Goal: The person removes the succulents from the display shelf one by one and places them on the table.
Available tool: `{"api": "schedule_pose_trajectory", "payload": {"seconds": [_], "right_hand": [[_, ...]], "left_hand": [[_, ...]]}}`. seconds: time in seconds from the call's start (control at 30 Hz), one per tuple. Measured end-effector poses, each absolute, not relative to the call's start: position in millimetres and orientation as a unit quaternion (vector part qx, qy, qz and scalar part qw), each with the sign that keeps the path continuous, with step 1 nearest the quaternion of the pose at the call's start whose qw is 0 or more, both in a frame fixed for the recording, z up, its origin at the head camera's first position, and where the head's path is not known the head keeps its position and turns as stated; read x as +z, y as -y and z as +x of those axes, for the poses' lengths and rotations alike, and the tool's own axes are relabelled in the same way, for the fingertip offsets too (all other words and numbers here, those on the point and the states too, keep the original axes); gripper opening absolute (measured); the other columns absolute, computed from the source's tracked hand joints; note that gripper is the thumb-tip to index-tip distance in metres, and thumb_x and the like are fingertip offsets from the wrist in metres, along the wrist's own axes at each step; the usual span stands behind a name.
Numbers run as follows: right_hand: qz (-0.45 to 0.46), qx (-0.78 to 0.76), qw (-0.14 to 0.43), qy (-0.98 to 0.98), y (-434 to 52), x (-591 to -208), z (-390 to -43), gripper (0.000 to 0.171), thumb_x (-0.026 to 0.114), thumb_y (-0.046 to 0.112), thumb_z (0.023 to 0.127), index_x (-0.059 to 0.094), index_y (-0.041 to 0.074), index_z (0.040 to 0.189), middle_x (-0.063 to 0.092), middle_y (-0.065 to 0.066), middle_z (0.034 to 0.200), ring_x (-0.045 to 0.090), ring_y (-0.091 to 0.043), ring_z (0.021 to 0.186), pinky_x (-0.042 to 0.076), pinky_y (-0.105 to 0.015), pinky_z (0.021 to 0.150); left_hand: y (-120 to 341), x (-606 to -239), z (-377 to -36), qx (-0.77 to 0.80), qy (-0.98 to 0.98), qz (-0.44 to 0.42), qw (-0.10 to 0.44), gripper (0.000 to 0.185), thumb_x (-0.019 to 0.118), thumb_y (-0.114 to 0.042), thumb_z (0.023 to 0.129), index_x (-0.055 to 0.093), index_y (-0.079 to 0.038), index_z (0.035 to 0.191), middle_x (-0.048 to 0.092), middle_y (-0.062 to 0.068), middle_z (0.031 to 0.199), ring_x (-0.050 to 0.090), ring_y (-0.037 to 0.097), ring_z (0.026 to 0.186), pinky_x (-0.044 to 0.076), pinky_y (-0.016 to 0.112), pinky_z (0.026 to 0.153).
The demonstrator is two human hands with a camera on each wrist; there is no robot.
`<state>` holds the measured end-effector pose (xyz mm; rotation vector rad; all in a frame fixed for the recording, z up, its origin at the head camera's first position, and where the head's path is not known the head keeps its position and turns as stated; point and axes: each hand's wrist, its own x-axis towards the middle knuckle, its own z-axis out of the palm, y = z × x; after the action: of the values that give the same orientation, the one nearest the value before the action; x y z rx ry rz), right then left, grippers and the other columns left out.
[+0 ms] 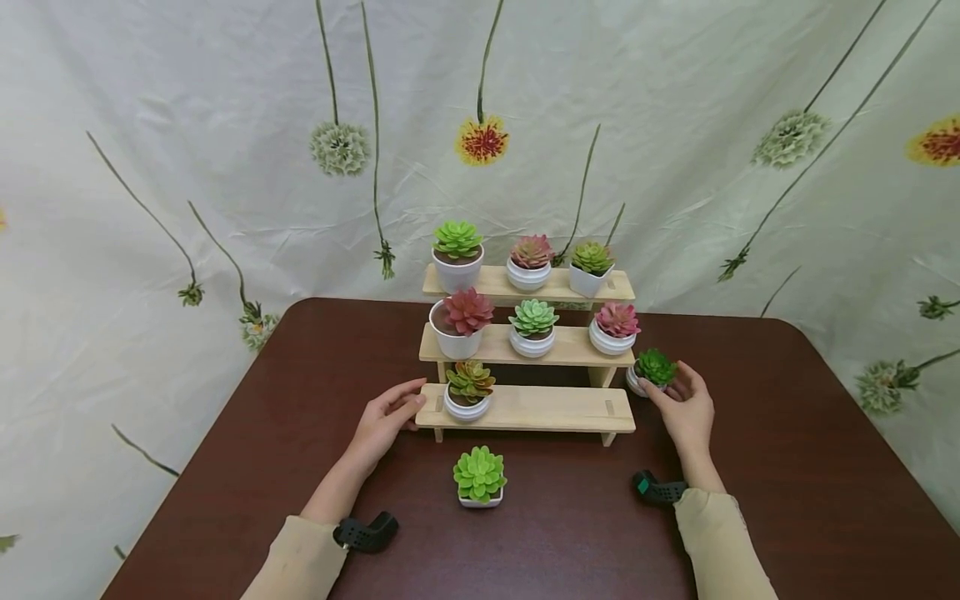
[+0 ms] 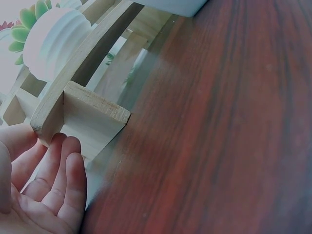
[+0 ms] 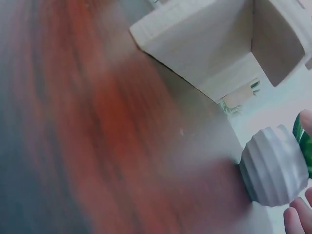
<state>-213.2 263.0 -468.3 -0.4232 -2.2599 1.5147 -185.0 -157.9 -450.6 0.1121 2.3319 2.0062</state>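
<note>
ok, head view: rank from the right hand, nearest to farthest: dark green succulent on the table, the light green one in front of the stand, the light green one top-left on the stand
1. Dark green succulent: on the table at the stand's right end, right at the right hand.
2. Light green succulent in the square pot: on the table, front centre.
3. Top-shelf light green succulent: far left, back.

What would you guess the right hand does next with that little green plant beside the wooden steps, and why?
Probably the right hand closes round the dark green plant's pot and lifts it. Its fingers sit right at the pot, which stands on the table beside the stand, and the bottom step has bare space. The left hand rests at the step's end.
</note>
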Motion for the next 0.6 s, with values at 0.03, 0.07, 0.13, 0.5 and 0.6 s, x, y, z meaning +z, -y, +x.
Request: {"api": "schedule_pose_trajectory", "payload": {"seconds": [0.03, 0.07, 0.13, 0.5, 0.6], "right_hand": [[-0.151, 0.539, 0.2, 0.804, -263, -467, -213, 0.077, 0.077, 0.027, 0.079, 0.038, 0.001, 0.141, 0.045, -0.022, 0.136, 0.049, -0.035, 0.119, 0.042, -0.044, 0.095], [-0.149, 0.537, 0.208, 0.804, -263, -468, -213, 0.077, 0.076, 0.03, 0.079, 0.038, 0.002, 0.141, 0.045, -0.021, 0.137, 0.048, -0.035, 0.12, 0.042, -0.043, 0.096], [-0.147, 0.534, 0.223, 0.802, -263, -468, -215, 0.078, 0.076, 0.033, 0.079, 0.039, 0.004, 0.141, 0.045, -0.02, 0.138, 0.047, -0.035, 0.121, 0.041, -0.043, 0.097], [-0.116, 0.542, 0.297, 0.778, -270, -474, -228, 0.075, 0.078, 0.04, 0.075, 0.046, 0.015, 0.138, 0.048, -0.006, 0.137, 0.046, -0.022, 0.125, 0.037, -0.032, 0.102], [-0.097, 0.552, 0.31, 0.768, -252, -444, -213, 0.069, 0.078, 0.027, 0.077, 0.047, 0.008, 0.136, 0.049, -0.011, 0.135, 0.045, -0.025, 0.125, 0.036, -0.031, 0.102]], "left_hand": [[158, -452, -186, 0.654, -0.755, 0.033, 0.032, 0.04, 0.057, -0.012, 0.095, 0.051, 0.004, 0.131, 0.061, 0.017, 0.105, 0.057, 0.014, 0.072, 0.052, 0.027, 0.068], [159, -454, -187, 0.655, -0.754, 0.032, 0.032, 0.04, 0.057, -0.013, 0.095, 0.051, 0.003, 0.131, 0.061, 0.017, 0.105, 0.057, 0.014, 0.072, 0.052, 0.027, 0.068], [160, -460, -190, 0.656, -0.753, 0.029, 0.031, 0.04, 0.058, -0.015, 0.094, 0.052, 0.001, 0.131, 0.062, 0.016, 0.105, 0.058, 0.013, 0.073, 0.052, 0.027, 0.068], [163, -477, -196, 0.648, -0.761, 0.04, 0.014, 0.042, 0.06, -0.023, 0.094, 0.055, -0.003, 0.13, 0.062, 0.016, 0.106, 0.058, 0.014, 0.078, 0.052, 0.028, 0.069], [163, -477, -196, 0.647, -0.761, 0.04, 0.015, 0.041, 0.06, -0.023, 0.094, 0.055, -0.004, 0.13, 0.062, 0.016, 0.107, 0.058, 0.014, 0.078, 0.052, 0.028, 0.068]]}}
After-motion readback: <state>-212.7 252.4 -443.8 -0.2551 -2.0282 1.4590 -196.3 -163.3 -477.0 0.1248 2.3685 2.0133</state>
